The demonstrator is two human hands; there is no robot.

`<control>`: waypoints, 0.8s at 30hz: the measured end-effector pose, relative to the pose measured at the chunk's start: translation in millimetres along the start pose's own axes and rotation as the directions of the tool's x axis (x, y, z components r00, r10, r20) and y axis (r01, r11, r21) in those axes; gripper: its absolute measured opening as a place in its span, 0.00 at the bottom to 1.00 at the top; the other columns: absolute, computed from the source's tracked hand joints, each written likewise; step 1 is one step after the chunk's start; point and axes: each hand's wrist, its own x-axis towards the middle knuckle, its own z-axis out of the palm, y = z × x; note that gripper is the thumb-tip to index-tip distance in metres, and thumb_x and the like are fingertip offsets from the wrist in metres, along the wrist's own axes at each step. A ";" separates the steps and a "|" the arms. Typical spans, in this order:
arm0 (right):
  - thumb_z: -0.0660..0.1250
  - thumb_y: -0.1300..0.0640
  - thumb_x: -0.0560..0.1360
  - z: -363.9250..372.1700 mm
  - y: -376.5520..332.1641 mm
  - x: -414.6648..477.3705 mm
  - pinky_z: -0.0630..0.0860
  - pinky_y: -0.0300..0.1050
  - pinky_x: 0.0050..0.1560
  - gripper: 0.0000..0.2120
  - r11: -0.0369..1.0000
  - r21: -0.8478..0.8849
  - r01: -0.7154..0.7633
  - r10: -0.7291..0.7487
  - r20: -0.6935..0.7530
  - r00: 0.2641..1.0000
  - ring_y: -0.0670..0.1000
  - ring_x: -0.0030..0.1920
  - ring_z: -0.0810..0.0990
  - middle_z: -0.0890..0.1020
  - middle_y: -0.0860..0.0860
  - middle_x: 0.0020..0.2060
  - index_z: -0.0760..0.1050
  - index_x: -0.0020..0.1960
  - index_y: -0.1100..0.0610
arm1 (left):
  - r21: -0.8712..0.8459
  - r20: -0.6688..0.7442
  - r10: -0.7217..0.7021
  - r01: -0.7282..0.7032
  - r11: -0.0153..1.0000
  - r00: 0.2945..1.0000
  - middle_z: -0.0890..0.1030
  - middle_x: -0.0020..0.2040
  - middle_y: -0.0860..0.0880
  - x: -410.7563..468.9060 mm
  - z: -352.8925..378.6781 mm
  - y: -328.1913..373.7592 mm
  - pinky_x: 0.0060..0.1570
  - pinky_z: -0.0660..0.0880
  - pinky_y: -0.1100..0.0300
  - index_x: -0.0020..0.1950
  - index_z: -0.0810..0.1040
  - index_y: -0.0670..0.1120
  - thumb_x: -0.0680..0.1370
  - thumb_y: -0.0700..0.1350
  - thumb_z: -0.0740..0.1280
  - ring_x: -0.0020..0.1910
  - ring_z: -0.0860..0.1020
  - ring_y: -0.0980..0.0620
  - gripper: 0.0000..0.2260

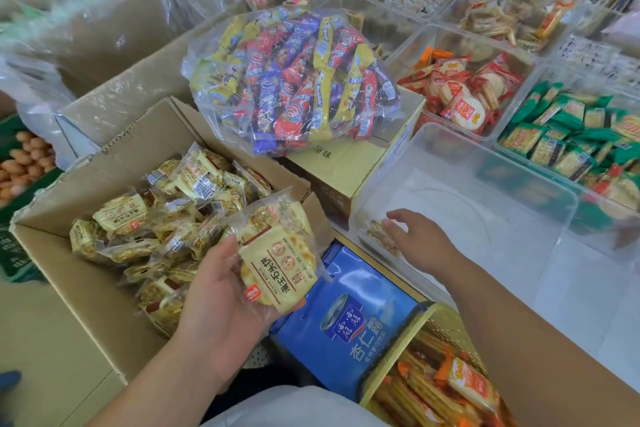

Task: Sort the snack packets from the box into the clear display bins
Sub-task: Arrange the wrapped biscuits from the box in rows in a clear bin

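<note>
My left hand (221,291) grips stacked packets (277,267) just left of the bin (498,160), while my right hand (419,239), fingers loose and holding nothing, hovers at the bin's near-left corner.

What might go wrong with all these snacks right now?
The left hand holds stacked cracker packets loosely past the open box's edge; one may slip onto the blue carton instead of reaching the clear bin. The big bag of mixed snacks overhangs its closed box and might slide off if bumped.
</note>
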 end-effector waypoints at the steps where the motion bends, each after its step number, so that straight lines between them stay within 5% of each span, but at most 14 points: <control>1: 0.59 0.41 0.82 -1.4 -15.2 -14.6 0.69 0.43 0.61 0.20 0.996 0.071 0.058 -0.054 -0.065 0.996 0.48 0.65 0.75 0.77 0.46 0.67 0.73 0.70 0.47 | 0.008 0.000 0.000 0.000 1.000 1.000 0.85 0.61 0.39 0.6 1.2 -0.5 0.48 0.82 0.35 0.65 0.81 0.49 0.82 0.57 0.60 0.56 0.84 0.34 0.19; 4: 0.60 0.36 0.76 -0.2 -65.0 -73.5 0.72 0.35 0.55 0.18 0.918 0.258 0.303 -0.258 -0.192 0.947 0.37 0.61 0.75 0.75 0.34 0.59 0.73 0.64 0.39 | 0.029 0.007 -0.004 0.004 1.000 1.000 0.84 0.62 0.39 3.4 7.4 -4.6 0.55 0.80 0.36 0.65 0.80 0.48 0.84 0.54 0.58 0.59 0.83 0.35 0.18; 7: 0.62 0.35 0.75 14.9 -94.3 -119.3 0.68 0.34 0.62 0.23 0.870 0.219 0.441 -0.410 -0.175 0.895 0.38 0.68 0.69 0.69 0.34 0.65 0.69 0.68 0.37 | 0.048 0.041 -0.012 0.010 0.999 0.999 0.84 0.62 0.38 7.7 12.0 -10.1 0.56 0.80 0.41 0.65 0.81 0.43 0.82 0.51 0.59 0.59 0.84 0.38 0.19; 11: 0.62 0.30 0.72 37.7 -103.6 -140.8 0.60 0.47 0.75 0.35 0.893 0.101 0.439 -0.422 -0.157 0.893 0.42 0.78 0.53 0.53 0.35 0.78 0.56 0.76 0.34 | 0.117 0.131 -0.006 -0.010 0.993 0.991 0.82 0.65 0.38 7.6 19.0 -18.4 0.64 0.76 0.40 0.62 0.85 0.44 0.75 0.52 0.65 0.63 0.82 0.40 0.20; 14: 0.63 0.28 0.70 43.8 -102.3 -143.7 0.56 0.52 0.78 0.40 0.913 0.078 0.399 -0.382 -0.178 0.907 0.44 0.80 0.46 0.45 0.34 0.79 0.50 0.77 0.33 | 0.186 0.211 -0.014 -0.026 0.982 0.977 0.81 0.67 0.41 5.5 22.8 -24.4 0.61 0.79 0.40 0.64 0.84 0.49 0.75 0.61 0.66 0.64 0.82 0.42 0.24; 19: 0.62 0.33 0.73 41.0 -96.8 -140.5 0.62 0.50 0.76 0.35 0.912 0.120 0.393 -0.364 -0.204 0.909 0.42 0.79 0.49 0.50 0.33 0.78 0.56 0.77 0.35 | 0.083 0.260 -0.101 0.082 0.993 0.960 0.79 0.71 0.42 6.4 20.5 -33.8 0.55 0.80 0.41 0.68 0.81 0.50 0.77 0.74 0.56 0.69 0.78 0.40 0.35; 24: 0.62 0.34 0.76 32.1 -88.8 -139.6 0.60 0.45 0.76 0.32 0.859 0.203 0.470 -0.464 -0.082 0.882 0.38 0.78 0.52 0.53 0.32 0.78 0.59 0.77 0.35 | 0.108 0.137 -0.080 0.065 0.992 0.987 0.82 0.65 0.39 14.3 14.5 -35.6 0.55 0.82 0.41 0.63 0.85 0.47 0.78 0.68 0.61 0.63 0.82 0.39 0.30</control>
